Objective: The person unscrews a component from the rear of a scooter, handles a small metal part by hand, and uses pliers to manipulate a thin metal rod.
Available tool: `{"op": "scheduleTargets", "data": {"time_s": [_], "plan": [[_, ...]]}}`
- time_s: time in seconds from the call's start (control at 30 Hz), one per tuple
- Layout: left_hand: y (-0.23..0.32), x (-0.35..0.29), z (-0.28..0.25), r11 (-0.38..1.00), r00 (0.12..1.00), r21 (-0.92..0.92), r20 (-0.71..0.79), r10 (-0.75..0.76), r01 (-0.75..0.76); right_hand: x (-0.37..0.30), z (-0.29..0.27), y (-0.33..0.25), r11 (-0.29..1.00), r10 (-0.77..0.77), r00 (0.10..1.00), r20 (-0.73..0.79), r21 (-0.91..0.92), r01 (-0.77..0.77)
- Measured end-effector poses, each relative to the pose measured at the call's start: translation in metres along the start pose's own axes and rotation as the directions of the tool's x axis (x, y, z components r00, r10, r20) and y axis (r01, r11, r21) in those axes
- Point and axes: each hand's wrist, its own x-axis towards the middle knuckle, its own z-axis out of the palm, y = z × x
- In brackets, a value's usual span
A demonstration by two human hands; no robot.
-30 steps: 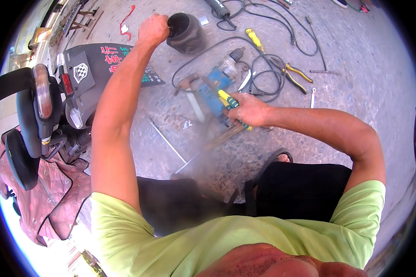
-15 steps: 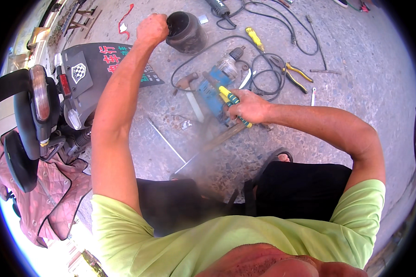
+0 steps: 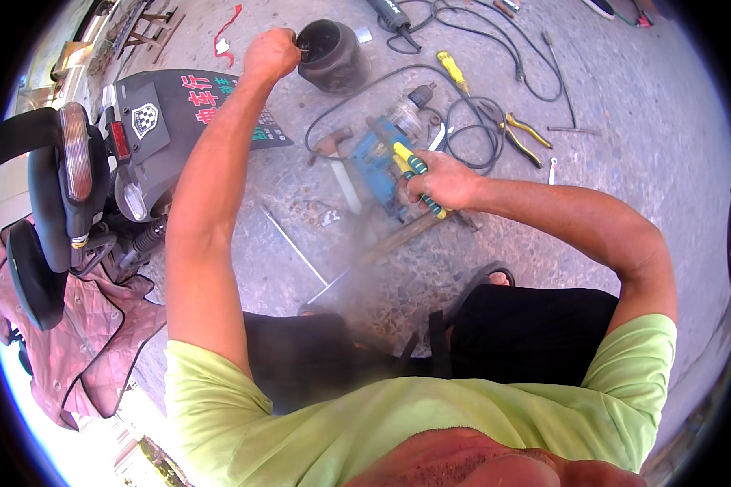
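little was shifted: seemingly a pause. pliers (image 3: 404,153) are gripped by right hand (image 3: 448,179). left hand (image 3: 270,55), beside pot (image 3: 338,70), can't be judged.

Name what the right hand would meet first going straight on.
Likely the blue drill, just beyond the yellow-and-green-handled tool in the right hand; depth is unclear, so it might pass above.

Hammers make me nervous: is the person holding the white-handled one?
No, the hammer lies on the ground, apart from the left hand and right hand.
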Motion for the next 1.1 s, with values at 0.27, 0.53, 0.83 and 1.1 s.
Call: {"op": "scheduleTargets", "data": {"time_s": [0.27, 0.53, 0.83, 1.1], "plan": [[0.007, 0.007, 0.016, 0.979, 0.990, 0.164, -0.052, 0.130, -0.120, -0.001, 0.002, -0.004, 1.000, -0.023, 0.999, 0.030, 0.021, 0.022], [0.021, 0.021, 0.006, 0.980, 0.993, 0.191, 0.118, 0.031, -0.053, 0.001, -0.004, 0.002, 0.999, -0.015, 1.000, -0.016, 0.041, 0.015], [-0.006, -0.002, -0.018, 0.930, 0.980, -0.324, 0.149, -0.131, 0.174, 0.011, -0.016, -0.010, 0.988, 0.046, 0.997, 0.061, 0.141, -0.054], [-0.020, -0.102, -0.049, 0.266, 0.944, -0.908, 0.327, -0.033, 0.324, 0.014, -0.020, -0.043, 0.885, -0.055, 0.981, 0.188, 0.465, -0.040]]}}
